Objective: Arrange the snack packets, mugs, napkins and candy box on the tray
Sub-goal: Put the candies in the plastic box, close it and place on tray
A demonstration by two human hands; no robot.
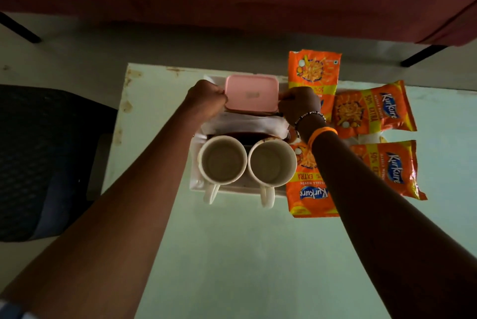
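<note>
Pink box (251,93) sits at the tray's (196,184) far end, gripped by left hand (206,99) and right hand (299,104). Two mugs (222,160) stand near; four snack packets (371,109) lie beside; white napkins (245,125) between.

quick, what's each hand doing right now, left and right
Left hand: closed on the left end of the pink candy box.
Right hand: closed on the box's right end.

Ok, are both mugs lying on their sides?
No, both mugs stand upright side by side at the tray's near end, open mouths facing up, handles toward the person.
</note>
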